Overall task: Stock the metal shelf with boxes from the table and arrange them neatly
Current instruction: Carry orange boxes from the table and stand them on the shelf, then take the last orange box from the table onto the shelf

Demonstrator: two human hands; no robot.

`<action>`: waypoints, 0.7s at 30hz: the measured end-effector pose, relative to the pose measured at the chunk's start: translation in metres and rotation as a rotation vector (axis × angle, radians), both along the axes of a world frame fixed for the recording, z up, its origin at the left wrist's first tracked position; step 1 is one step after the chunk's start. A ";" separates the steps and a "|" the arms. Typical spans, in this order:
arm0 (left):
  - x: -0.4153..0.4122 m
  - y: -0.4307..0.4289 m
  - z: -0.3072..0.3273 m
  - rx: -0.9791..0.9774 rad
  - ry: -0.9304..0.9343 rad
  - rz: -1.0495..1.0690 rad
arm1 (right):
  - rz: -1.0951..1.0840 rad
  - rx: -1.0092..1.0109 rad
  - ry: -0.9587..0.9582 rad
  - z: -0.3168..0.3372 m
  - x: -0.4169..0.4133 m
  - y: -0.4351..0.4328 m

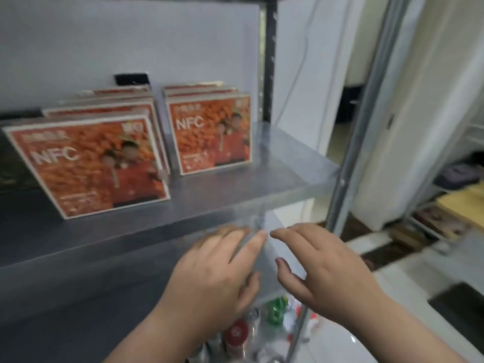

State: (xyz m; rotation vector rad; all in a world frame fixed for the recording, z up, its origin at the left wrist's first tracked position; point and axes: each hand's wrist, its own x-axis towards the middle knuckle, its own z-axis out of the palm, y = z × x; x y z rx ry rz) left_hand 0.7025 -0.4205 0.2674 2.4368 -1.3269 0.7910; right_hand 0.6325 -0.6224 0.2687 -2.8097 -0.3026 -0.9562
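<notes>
On the metal shelf (275,179), two rows of orange NFC boxes (89,166) stand upright, faces forward, each row running front to back. Just below its front edge, the left hand (217,273) and right hand (322,268) hover empty, each grip apart. The boxes lie up and leftward, nearer the left hand.

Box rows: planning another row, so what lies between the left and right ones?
Head view: only a narrow strip of bare shelf separates left row and right row.

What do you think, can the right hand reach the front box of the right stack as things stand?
Probably yes: the right hand is empty, and only bare shelf lies between it and that front box.
</notes>
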 end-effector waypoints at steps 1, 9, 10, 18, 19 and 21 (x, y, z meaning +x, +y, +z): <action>-0.003 0.000 -0.012 0.020 0.039 -0.044 | -0.054 0.019 0.049 -0.014 -0.014 0.004; -0.044 0.003 -0.122 0.288 0.322 -0.407 | -0.485 0.198 0.476 -0.136 -0.139 0.066; -0.054 0.003 -0.132 0.326 0.344 -0.457 | -0.531 0.217 0.512 -0.146 -0.156 0.076; -0.140 -0.009 -0.188 0.561 0.413 -0.831 | -0.893 0.534 0.749 -0.195 -0.286 0.141; -0.153 -0.012 -0.193 0.572 0.408 -0.872 | -0.953 0.576 0.753 -0.198 -0.302 0.149; -0.181 -0.017 -0.200 0.586 0.395 -0.968 | -1.066 0.649 0.752 -0.200 -0.334 0.165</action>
